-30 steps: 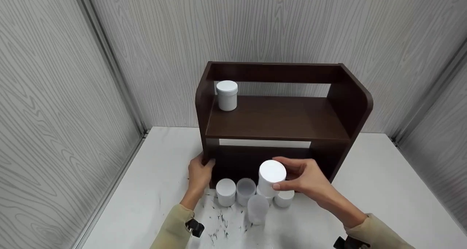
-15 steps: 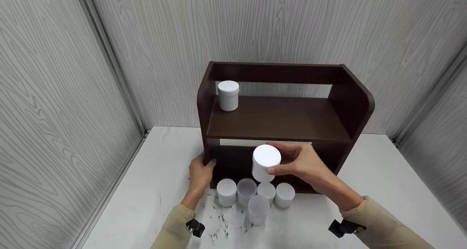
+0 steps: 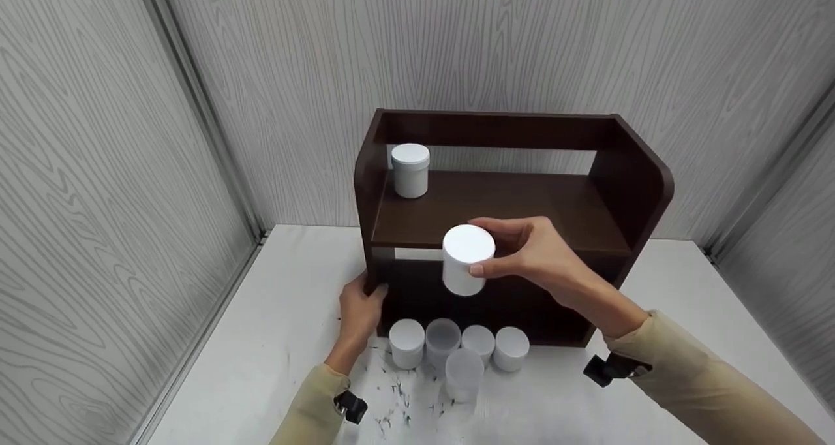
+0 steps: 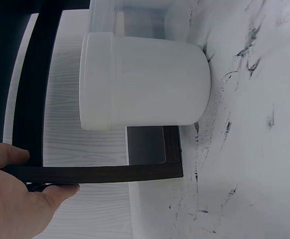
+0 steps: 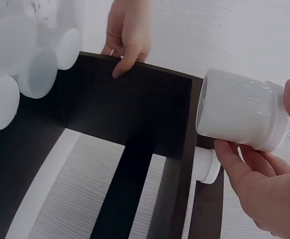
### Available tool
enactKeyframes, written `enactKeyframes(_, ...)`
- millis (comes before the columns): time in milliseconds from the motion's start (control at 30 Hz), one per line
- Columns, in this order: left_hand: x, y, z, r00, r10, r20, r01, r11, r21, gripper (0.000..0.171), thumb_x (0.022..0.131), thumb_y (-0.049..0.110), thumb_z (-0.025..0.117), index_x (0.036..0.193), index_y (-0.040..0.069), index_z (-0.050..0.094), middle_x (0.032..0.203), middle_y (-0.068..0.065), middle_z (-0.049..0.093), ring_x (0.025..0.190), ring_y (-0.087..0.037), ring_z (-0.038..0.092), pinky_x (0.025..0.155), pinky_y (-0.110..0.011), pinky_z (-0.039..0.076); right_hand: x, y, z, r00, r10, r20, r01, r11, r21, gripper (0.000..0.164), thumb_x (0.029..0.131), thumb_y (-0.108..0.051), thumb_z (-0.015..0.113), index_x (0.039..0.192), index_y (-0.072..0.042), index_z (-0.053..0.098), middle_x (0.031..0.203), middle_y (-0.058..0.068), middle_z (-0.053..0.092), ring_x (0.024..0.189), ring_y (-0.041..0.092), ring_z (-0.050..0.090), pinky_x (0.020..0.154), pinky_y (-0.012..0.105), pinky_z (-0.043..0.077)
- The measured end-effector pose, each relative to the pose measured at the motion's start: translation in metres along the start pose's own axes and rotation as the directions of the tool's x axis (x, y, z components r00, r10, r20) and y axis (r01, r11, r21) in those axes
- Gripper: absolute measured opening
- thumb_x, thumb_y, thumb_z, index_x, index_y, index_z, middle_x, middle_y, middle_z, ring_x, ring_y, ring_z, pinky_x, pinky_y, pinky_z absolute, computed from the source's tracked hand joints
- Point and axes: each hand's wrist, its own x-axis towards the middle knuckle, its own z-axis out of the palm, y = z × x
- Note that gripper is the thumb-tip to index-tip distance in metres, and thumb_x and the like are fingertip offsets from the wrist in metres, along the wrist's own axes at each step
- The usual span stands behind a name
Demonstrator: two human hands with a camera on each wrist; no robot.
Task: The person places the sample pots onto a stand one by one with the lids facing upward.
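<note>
My right hand (image 3: 545, 259) holds a white lidded plastic jar (image 3: 464, 265) between thumb and fingers, upright, in front of the upper board's front edge. In the right wrist view the fingers wrap the lid end of this jar (image 5: 239, 109). My left hand (image 3: 360, 308) grips the left side panel of a dark brown two-tier shelf (image 3: 502, 213); the left wrist view shows thumb and fingers on either side of the panel edge (image 4: 100, 173). A similar white jar (image 3: 411, 171) stands at the left end of the upper board.
On the white table (image 3: 306, 262), before the shelf, stand a white jar (image 3: 407, 344), a translucent cup (image 3: 443, 342), a small pot (image 3: 478, 340) and another pot (image 3: 511, 348). A frosted cup (image 3: 464, 374) stands nearer. Grained panels (image 3: 489, 40) enclose the table.
My right hand has lifted the jar up and slightly left, from just above the containers to the height of the upper board's edge. The left hand keeps its grip on the side panel.
</note>
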Motion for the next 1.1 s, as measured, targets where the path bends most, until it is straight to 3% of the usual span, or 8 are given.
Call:
enactKeyframes(467,0.000,0.000,-0.002,1.000,-0.005,0.018,0.005,1.000,-0.026,0.051,0.102,0.008,0.061,0.147,-0.012,0.052,0.140,-0.028,0.061,0.132,-0.039,0.058,0.111,-0.051,0.045,0.039,-0.026,-0.015,0.999,-0.037,-0.022,0.037,0.999,0.004,0.066,0.078,-0.006,0.094,0.138,-0.002,0.068,0.123,0.014,0.075,0.114,0.026,0.070,0.093,0.036,0.059)
enactKeyframes(1100,0.001,0.000,-0.001,1.000,0.007,0.002,-0.007,1.000,-0.008,0.051,0.100,0.008,0.062,0.147,-0.011,0.053,0.141,-0.027,0.062,0.134,-0.040,0.057,0.112,-0.051,0.044,0.097,-0.015,-0.040,0.994,0.038,-0.100,-0.042,0.998,-0.039,0.062,0.079,-0.014,0.095,0.136,-0.007,0.072,0.126,0.009,0.074,0.118,0.021,0.067,0.101,0.034,0.052)
